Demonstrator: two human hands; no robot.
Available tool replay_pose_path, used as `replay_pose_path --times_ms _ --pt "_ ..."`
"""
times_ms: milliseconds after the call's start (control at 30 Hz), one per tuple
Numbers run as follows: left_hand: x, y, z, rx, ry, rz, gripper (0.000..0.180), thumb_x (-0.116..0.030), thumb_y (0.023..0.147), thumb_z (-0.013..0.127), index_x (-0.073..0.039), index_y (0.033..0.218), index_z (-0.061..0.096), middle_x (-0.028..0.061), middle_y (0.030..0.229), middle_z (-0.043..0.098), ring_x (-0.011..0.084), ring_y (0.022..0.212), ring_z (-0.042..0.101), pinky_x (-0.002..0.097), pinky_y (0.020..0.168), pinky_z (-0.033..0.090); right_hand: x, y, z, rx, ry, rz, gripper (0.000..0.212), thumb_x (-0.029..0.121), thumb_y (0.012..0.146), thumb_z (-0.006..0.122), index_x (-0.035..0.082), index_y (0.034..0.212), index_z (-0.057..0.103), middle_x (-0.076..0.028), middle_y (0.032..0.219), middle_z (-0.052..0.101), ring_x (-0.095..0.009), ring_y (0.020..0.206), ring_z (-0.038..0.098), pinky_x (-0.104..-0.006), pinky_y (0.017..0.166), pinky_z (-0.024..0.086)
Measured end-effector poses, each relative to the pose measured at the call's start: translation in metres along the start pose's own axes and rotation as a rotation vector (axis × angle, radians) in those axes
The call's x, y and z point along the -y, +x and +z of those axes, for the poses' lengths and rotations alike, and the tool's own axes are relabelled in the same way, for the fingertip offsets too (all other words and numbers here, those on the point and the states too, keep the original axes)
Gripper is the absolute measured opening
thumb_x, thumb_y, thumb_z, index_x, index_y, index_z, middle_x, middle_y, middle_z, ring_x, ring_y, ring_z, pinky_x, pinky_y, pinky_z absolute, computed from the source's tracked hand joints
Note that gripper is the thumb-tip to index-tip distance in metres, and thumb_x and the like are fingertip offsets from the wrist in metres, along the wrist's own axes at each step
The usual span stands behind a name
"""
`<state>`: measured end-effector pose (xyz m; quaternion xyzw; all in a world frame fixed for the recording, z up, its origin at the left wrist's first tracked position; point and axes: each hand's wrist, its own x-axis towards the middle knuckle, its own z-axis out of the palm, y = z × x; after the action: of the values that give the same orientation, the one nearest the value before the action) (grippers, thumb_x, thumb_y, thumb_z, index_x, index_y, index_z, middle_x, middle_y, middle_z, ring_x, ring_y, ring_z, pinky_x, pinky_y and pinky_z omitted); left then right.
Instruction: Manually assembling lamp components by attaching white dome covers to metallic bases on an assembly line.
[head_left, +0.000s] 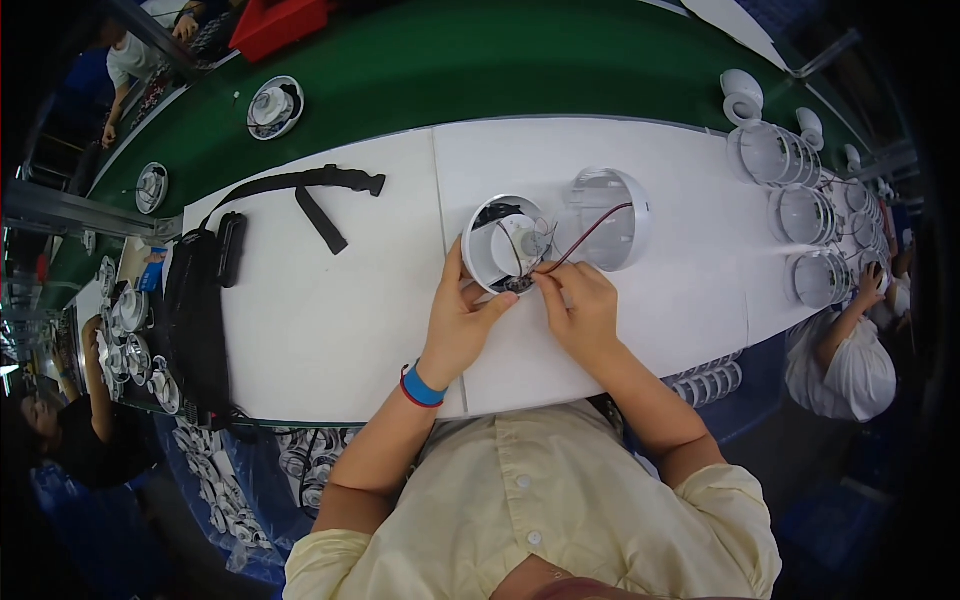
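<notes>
My left hand point(458, 325) is wrapped round the near-left rim of a white round housing point(473, 252), its thumb at the lower edge. Inside the housing sit a white disc-shaped part point(512, 248), thin wires and black pieces. My right hand point(580, 310) is closed at the housing's lower right edge, fingertips pinching a dark red wire point(592, 235). From there the wire runs up to a white, partly see-through cylindrical cover point(632, 235) lying just right of the housing. The exact spot under my fingertips is too small to make out.
On the white tabletop point(330, 330) a black bag with a strap point(195, 310) lies at the left. Beyond runs a green belt point(420, 80) carrying round units point(275, 107) and a red bin point(280, 25). White ringed covers point(805, 215) stand at the right. Other people work on both sides.
</notes>
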<state>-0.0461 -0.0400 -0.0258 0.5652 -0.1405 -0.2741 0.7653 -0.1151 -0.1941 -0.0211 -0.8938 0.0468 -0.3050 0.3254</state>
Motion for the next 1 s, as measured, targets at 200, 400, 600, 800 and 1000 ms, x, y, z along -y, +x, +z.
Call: replay_pose_path --times_ms 200,400,600,800,1000 --pt "0.002 0.000 0.003 -0.029 0.081 0.055 0.081 0.009 0.082 0.065 -0.002 0.148 0.020 0.0162 0.135 0.046 0.0240 0.124 0.051 0.0344 0.099 0.049 0.007 -0.001 0.003 0.088 -0.220 -0.204 0.012 0.003 0.076 0.074 0.004 0.075 0.061 -0.007 0.072 0.065 -0.023 0.058 0.056 -0.0348 0.053 0.044" --pt "-0.005 0.010 0.002 -0.107 0.255 0.172 0.074 0.012 0.079 0.055 0.001 0.145 0.025 0.0164 0.133 0.048 0.0248 0.124 0.051 0.0333 0.100 0.045 0.030 0.017 -0.025 0.355 0.249 0.406 0.014 0.007 0.077 0.075 0.004 0.077 0.062 -0.010 0.082 0.069 -0.018 0.065 0.062 -0.0307 0.057 0.047" --pt "-0.009 0.029 -0.025 -0.011 0.368 0.061 0.071 0.012 0.078 0.052 0.001 0.143 0.029 0.0146 0.130 0.051 0.0257 0.121 0.053 0.0322 0.099 0.045 -0.007 0.059 -0.117 0.261 -0.410 -0.173 0.070 0.013 0.073 0.080 0.010 0.136 0.049 -0.017 0.146 0.044 -0.030 0.123 0.050 -0.0396 0.101 0.040" --pt "-0.031 0.047 -0.017 -0.065 0.091 -0.133 0.071 0.012 0.078 0.053 -0.001 0.144 0.029 0.0141 0.130 0.050 0.0241 0.119 0.054 0.0312 0.098 0.046 -0.088 0.093 -0.058 0.589 0.607 0.108 0.103 0.025 0.060 0.085 0.010 0.147 0.033 -0.013 0.146 0.041 -0.029 0.134 0.039 -0.0381 0.113 0.027" --pt "-0.005 0.053 -0.015 -0.214 0.211 0.293 0.074 0.015 0.077 0.054 0.001 0.145 0.028 0.0154 0.133 0.047 0.0249 0.123 0.051 0.0330 0.101 0.044 -0.027 0.077 -0.001 0.147 0.819 0.366 0.099 0.022 0.066 0.085 0.008 0.146 0.029 -0.016 0.135 0.045 -0.028 0.129 0.044 -0.0390 0.106 0.038"
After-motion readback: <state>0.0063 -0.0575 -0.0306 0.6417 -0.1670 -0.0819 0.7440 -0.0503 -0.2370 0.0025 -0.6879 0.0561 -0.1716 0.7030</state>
